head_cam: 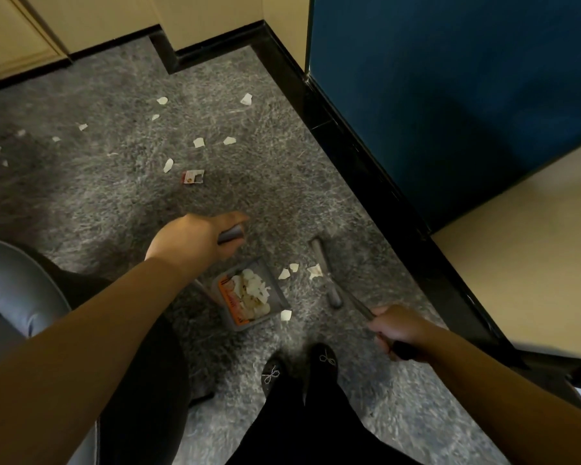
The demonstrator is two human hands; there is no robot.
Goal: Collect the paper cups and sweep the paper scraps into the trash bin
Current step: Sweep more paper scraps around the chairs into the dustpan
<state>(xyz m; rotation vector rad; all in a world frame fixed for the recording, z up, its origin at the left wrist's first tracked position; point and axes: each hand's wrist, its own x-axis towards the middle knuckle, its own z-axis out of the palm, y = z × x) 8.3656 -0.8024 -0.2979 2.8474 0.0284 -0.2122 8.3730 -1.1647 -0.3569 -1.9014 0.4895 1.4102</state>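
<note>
My left hand [195,239] grips the grey handle [230,235] of an upright dustpan [275,293] standing on the grey carpet. White paper scraps [252,293] and an orange-printed piece lie inside it. My right hand [399,330] grips the thin broom handle [356,305]; the grey broom head [326,271] rests on the carpet just right of the dustpan. Three scraps [284,273] lie between broom head and pan, one [285,314] at the pan's near corner. Several more scraps [198,142] and a red-and-white wrapper [193,177] are scattered farther away.
A black baseboard [349,156] runs along beige walls and a blue panel [450,95] on the right. A grey chair [14,297] stands at the left. My two black shoes [299,367] are just behind the dustpan.
</note>
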